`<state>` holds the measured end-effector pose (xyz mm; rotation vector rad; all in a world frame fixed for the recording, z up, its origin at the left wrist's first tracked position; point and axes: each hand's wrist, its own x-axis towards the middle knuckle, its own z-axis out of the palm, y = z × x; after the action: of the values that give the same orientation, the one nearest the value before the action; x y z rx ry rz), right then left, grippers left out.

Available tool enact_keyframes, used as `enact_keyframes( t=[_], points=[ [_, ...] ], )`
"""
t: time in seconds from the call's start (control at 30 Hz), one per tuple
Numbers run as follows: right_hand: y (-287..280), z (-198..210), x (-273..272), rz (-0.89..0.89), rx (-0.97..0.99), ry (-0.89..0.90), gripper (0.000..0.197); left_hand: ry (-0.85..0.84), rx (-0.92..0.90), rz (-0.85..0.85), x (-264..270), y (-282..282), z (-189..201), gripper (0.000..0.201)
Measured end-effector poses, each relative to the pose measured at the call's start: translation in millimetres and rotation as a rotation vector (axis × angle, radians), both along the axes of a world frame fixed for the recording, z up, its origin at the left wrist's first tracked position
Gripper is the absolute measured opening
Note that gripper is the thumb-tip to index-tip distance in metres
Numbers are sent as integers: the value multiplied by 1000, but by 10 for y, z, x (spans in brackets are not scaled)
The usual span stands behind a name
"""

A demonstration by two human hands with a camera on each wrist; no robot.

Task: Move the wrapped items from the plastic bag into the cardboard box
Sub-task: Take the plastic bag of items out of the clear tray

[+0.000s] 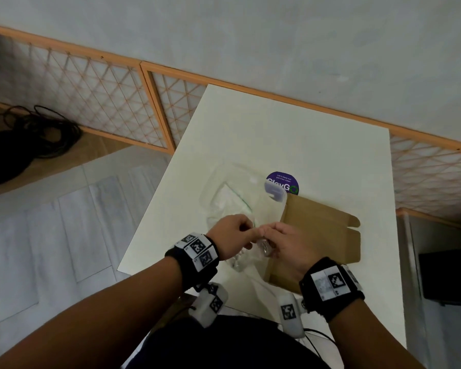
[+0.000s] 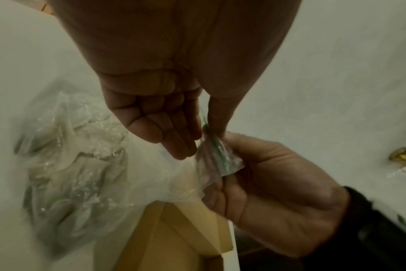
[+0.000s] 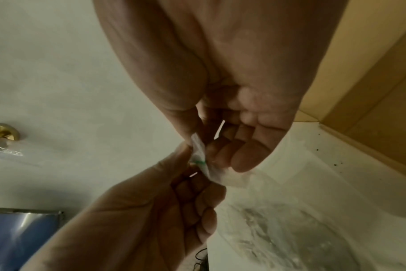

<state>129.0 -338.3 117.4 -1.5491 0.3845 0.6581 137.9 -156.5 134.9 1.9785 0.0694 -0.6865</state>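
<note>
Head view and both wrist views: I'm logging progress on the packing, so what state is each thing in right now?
Plastic bag: on the table, green-striped mouth edge pinched by both hands.
Left hand: pinches the bag edge.
Right hand: pinches the same edge.
Cardboard box: on the table, flaps open.

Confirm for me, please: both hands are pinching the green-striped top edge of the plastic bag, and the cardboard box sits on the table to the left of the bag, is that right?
Not quite. The cardboard box sits to the right of the plastic bag, as the head view shows. The rest holds: the left hand and the right hand both pinch the bag's green-striped top edge, and the box is on the table.
</note>
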Motion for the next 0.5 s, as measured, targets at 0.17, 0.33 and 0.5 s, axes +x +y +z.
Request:
enact_keyframes(
  t=[0.17, 0.33, 0.5],
  points=[
    [-41, -54, -8, 35, -48, 19, 20, 16, 43, -50, 38, -65, 7, 20],
    [-89, -6, 7, -92, -84, 16, 17, 3, 74, -38, 25, -43, 7, 20],
    [-54, 67, 19, 159, -304, -285, 11, -14, 31, -112, -44, -81, 34, 19]
  ],
)
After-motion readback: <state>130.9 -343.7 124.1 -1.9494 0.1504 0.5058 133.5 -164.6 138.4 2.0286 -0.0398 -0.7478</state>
